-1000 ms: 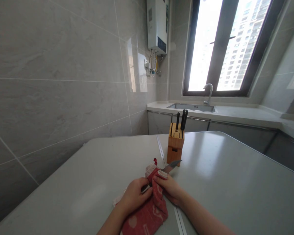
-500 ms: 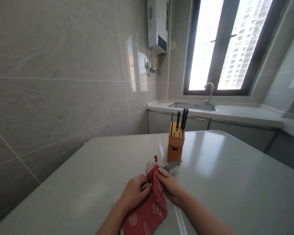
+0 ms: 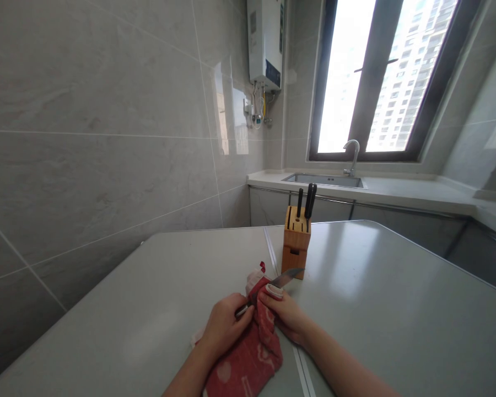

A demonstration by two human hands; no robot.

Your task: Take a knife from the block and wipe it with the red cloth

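A kitchen knife [image 3: 288, 277] lies across my hands, its blade angled up to the right. My left hand [image 3: 227, 321] is closed around its dark handle, of which only a part shows. A red towel [image 3: 243, 364] with pale heart shapes is folded over the blade near the handle and hangs down toward me. Pinched in my right hand [image 3: 286, 314], the towel wraps the blade, and the tip sticks out beyond the fingers. My right fingers are partly hidden by the cloth.
Just beyond the blade tip, a wooden knife block [image 3: 296, 242] holding black-handled knives stands on the white table [image 3: 149, 309]. A seam runs along the tabletop beside it. Farther back are a counter with a sink [image 3: 326, 180] and a faucet [image 3: 352, 157].
The towel and my right hand have shifted slightly toward the handle, and a little more of the blade shows. Its tip has risen slightly.
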